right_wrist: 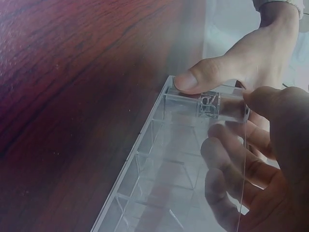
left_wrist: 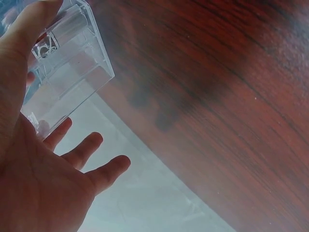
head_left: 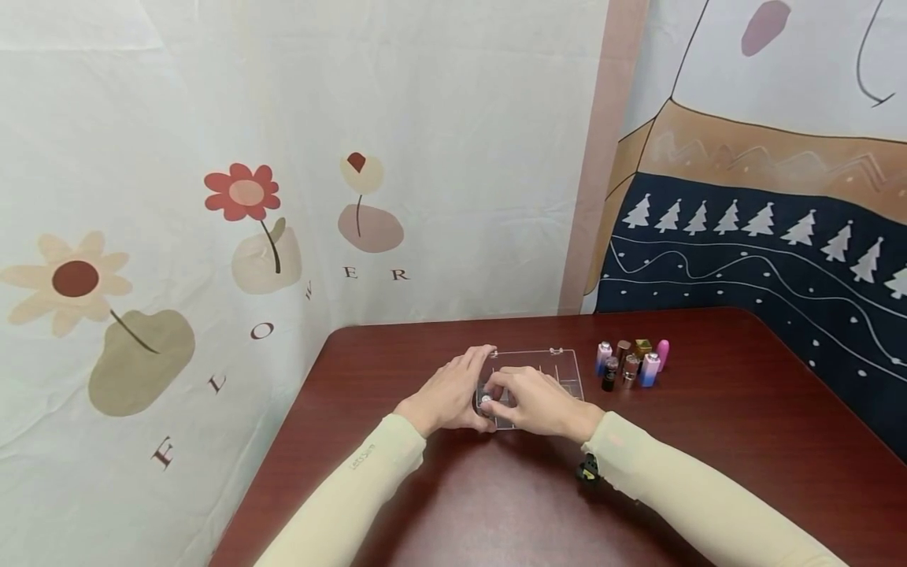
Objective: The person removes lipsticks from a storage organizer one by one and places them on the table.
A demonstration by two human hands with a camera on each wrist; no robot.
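Observation:
A clear plastic box with divided compartments (head_left: 578,374) lies on the dark red table. My left hand (head_left: 453,390) holds its left end, the thumb over the near corner; in the left wrist view, three fingers (left_wrist: 87,151) spread out beyond the edge. Over the same end, my right hand (head_left: 534,402) pinches a lipstick with a silver patterned band (right_wrist: 210,105) between thumb and fingertips. This lipstick lies along the end compartment in the right wrist view, close to the left thumb (right_wrist: 186,81). From the head, the right hand covers part of the box.
Several lipsticks (head_left: 629,370) stand in a group right of the box, in black, brown, gold, pink and blue-white. A printed cloth (head_left: 460,157) hangs behind the table (head_left: 496,504). A small black device (head_left: 588,468) sits at the right wrist.

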